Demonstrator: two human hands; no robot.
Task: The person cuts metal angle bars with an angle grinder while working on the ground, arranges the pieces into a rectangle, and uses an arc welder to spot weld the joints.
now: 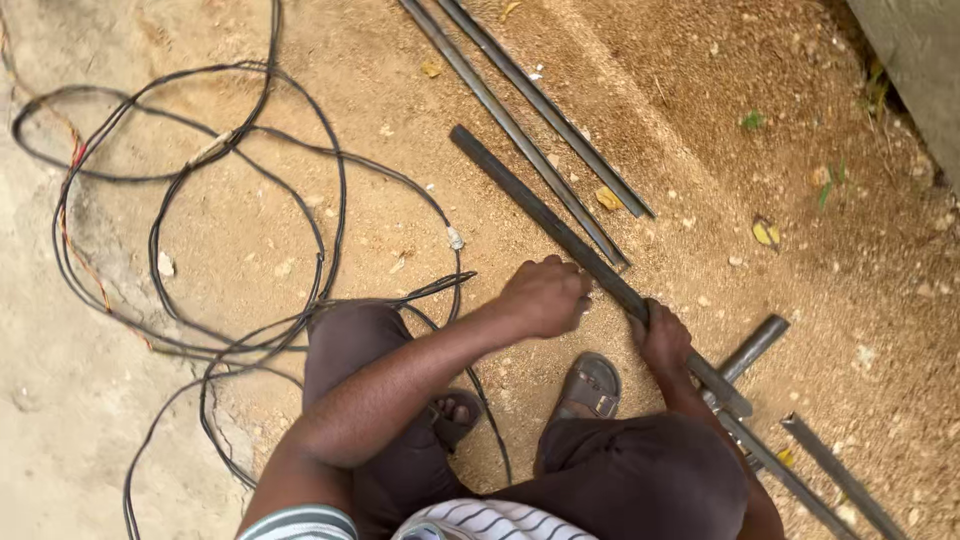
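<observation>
Hands on 1 dark steel bar point(590, 262) lying on the sandy ground point(780, 180). Right hand point(663, 338) grips it near its lower end; left hand point(545, 296), curled shut, presses it mid-length. 2 thinner rods point(540, 110) lie just beyond the bar, black cables point(250, 200) left of it. Bar appears whole and unworked.

The long dark grey steel bar point(560, 232) looks matt and slightly rusty. The loose black rubber-sheathed cables point(250, 180) show a smooth, faintly glossy skin. The sandy brown ground point(300, 240) is rough, gritty, pebbled. The grey sandal point(590, 388) looks dull, worn leather.
</observation>
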